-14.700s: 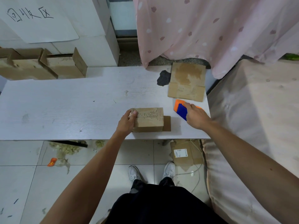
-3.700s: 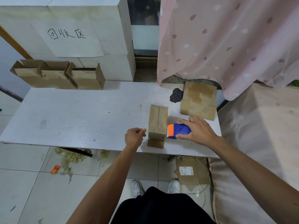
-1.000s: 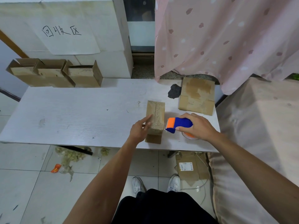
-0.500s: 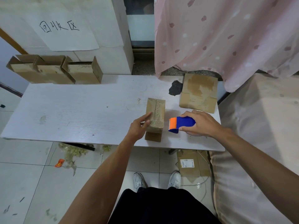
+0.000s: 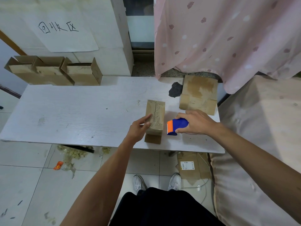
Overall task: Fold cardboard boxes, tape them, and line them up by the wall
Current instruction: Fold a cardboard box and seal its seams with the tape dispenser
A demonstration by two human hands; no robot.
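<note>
Little changed since half a second ago: left hand (image 5: 138, 128) still fingers-out against the box's left side, open grip, holding nothing. Right hand (image 5: 197, 122) still closed round the blue-orange tape dispenser (image 5: 176, 126), just right of the box. White tabletop (image 5: 78, 115) carries one folded box (image 5: 155, 119), near-right, long side running near to far, seam along top, one flap sticking out near end. Three open boxes (image 5: 52, 72) lined up far left by wall. One flat cardboard sheet (image 5: 198, 94) far right.

Brown box (image 5: 155, 116), blue-and-orange tape dispenser (image 5: 176, 126), pink leaf-print curtain (image 5: 228, 38), white table (image 5: 81, 111)
</note>
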